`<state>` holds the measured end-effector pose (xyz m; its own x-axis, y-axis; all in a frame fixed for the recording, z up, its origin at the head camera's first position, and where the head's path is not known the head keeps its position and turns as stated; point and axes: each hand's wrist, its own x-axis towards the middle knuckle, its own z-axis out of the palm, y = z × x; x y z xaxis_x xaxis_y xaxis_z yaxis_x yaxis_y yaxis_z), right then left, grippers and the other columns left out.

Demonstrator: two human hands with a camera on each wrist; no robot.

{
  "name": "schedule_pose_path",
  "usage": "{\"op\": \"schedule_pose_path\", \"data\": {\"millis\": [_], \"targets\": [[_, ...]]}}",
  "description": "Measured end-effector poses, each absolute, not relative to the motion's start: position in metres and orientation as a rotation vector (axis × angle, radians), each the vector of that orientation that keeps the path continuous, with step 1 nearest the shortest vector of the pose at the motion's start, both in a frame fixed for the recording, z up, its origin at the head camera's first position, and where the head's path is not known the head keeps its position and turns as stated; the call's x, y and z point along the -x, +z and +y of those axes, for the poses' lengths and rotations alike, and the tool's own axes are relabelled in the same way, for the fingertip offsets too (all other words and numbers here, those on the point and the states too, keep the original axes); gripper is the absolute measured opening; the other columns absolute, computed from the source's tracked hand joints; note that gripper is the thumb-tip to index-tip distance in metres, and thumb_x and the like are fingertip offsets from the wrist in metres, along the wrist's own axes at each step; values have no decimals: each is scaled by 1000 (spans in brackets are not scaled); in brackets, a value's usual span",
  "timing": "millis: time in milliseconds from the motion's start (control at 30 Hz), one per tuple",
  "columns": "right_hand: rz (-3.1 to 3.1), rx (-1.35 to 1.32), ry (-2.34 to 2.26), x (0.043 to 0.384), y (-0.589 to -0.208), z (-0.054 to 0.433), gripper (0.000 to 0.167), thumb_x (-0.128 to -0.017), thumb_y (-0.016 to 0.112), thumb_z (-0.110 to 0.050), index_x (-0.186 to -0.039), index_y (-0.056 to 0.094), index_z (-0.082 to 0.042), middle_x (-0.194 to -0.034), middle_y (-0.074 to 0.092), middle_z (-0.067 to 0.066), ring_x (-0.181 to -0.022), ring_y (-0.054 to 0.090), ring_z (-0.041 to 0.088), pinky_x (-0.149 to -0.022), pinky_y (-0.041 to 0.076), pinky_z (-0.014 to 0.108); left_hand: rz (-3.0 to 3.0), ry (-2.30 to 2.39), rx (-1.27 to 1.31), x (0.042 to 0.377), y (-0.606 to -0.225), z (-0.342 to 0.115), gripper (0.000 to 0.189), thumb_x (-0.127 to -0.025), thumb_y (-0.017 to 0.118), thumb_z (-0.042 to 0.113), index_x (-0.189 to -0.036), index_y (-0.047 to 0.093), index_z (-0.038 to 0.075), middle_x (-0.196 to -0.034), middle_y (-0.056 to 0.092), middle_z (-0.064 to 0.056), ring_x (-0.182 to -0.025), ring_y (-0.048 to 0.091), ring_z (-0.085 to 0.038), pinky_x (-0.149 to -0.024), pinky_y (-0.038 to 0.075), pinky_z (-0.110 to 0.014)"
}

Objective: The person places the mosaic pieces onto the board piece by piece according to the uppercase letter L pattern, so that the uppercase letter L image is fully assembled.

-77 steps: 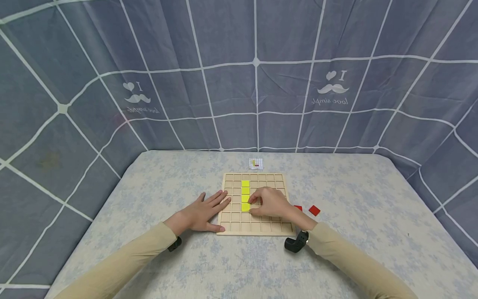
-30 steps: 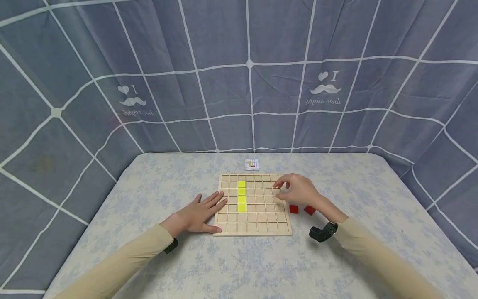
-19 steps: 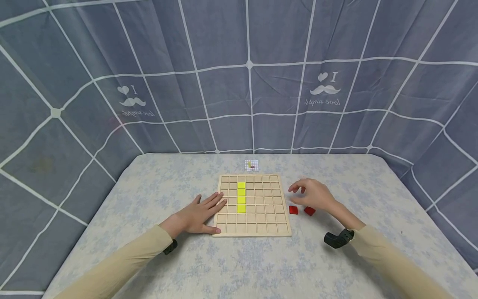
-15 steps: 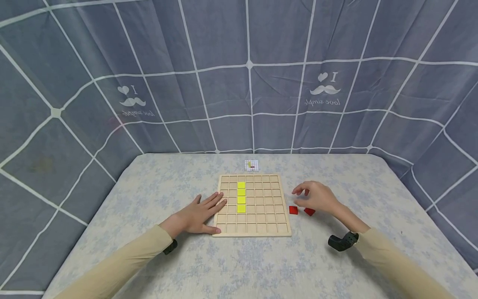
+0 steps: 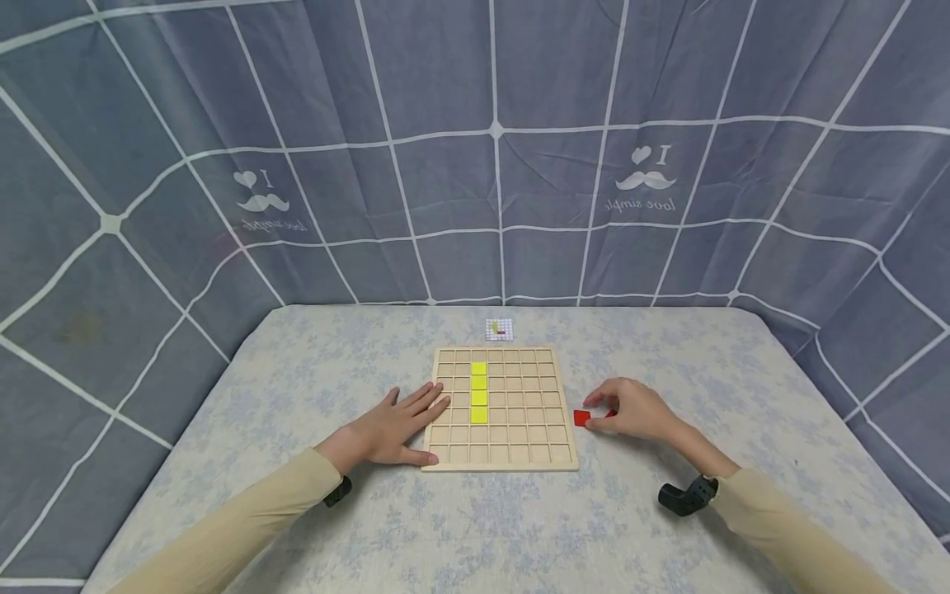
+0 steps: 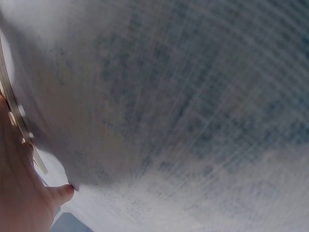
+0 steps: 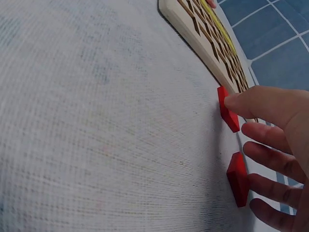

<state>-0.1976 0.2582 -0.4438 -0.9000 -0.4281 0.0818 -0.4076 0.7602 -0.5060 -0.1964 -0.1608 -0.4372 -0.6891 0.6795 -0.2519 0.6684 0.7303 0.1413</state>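
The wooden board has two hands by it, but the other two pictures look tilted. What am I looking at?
No machine here, just a person's left hand and right hand. The big picture comes from a camera on the person's head, looking down. The two tilted ones come from each wrist, so things look slanted.

On the table lies a wooden board full of little squares, with four yellow tiles in a line. Beyond it lies a small card; right of the board, two red tiles.

The left hand rests spread on the board's left edge. The right hand is at the red tiles, but I can't see it gripping either one.
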Motion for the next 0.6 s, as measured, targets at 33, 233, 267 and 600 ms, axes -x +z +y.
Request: {"op": "schedule_pose_path", "data": {"millis": [33, 233, 267, 600], "targets": [[2908, 697, -820, 197, -445, 258, 22, -75, 81, -28, -94, 75, -18, -90, 68, -6, -65, 53, -3, -60, 45, 20, 2648, 56, -1058, 196, -437, -161, 92, -88, 48, 68, -157, 10, 20, -164, 2, -5, -151, 5, -25, -114, 14, -65], [2914, 733, -809, 197, -447, 258, 19, -75, 81, -28, -91, 76, -19, -90, 68, -6, -67, 54, -2, -62, 46, 20, 2651, 57, -1061, 196, -438, -161, 92, -89, 49, 67, -157, 11, 19, -164, 3, -6, -151, 6, -25, -113, 15, -65], [2915, 741, -810, 197, -447, 258, 19, -75, 81, -27, -90, 75, -18, -90, 68, -6, -67, 55, -1, -62, 46, 20, 2652, 57, -1064, 196, -438, -161, 92, -89, 50, 66, -157, 11, 18, -164, 3, -7, -151, 6, -26, -113, 15, -65], [2927, 763, -782, 196, -445, 258, 20, -74, 82, -26, -90, 76, -16, -89, 69, -4, -68, 56, 2, -60, 46, 20, 2654, 73, -1091, 197, -438, -163, 93, -88, 49, 67, -157, 12, 16, -163, 5, -9, -151, 8, -28, -112, 16, -67]]}}
